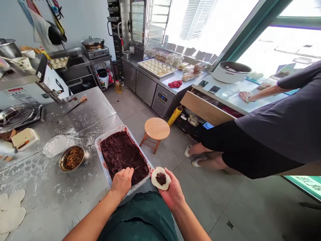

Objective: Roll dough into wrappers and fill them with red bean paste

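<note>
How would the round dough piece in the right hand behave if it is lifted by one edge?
The dough piece looks thin and soft, so it would probably droop. The dark filling on it may slide off. The right hand cups it from below, probably for support.

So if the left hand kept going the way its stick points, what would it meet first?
Probably the dark paste in the tray: the left hand holds a thin stick just over it, aimed rightward, though depth is unclear. The right hand with its dough round lies beyond.

dark maroon paste (122, 154) in clear tray (99, 142), white dough (161, 178) w/ maroon centre, tan wood stool (157, 128), steel-grey table (50, 197)
</note>
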A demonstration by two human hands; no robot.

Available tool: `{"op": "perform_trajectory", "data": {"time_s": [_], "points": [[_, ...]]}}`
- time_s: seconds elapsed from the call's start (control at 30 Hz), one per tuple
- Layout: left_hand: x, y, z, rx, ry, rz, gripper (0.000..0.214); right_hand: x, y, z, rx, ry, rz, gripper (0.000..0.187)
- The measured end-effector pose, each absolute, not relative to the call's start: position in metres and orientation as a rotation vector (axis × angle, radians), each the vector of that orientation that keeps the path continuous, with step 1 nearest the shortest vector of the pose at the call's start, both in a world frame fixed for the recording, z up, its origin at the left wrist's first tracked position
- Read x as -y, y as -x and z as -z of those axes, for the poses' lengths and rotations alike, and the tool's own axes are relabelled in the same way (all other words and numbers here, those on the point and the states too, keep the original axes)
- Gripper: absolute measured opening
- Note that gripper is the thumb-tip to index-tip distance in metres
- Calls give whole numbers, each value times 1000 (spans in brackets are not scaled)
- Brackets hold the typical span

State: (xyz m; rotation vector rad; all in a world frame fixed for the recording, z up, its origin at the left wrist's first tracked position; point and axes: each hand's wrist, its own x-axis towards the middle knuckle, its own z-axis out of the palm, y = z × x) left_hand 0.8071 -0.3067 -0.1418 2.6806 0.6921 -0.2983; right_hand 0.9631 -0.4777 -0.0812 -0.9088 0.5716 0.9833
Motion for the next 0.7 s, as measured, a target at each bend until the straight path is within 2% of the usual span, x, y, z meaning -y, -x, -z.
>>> {"op": "perform_trajectory", "data": {"time_s": [0.17, 0.3, 0.53, 0.7], "points": [[308, -804, 140, -602, -2610, 385, 33, 487, -967, 94, -633, 903, -919, 15], [308, -804, 139, -605, -2477, 403, 26, 483, -968, 94, -649, 872, -909, 16], [299, -810, 142, -680, -2070, 439, 41, 476, -969, 86, -646, 853, -906, 26], [304, -797, 96, -742, -1946, 262, 48, 464, -960, 74, -602, 834, -904, 21]]}}
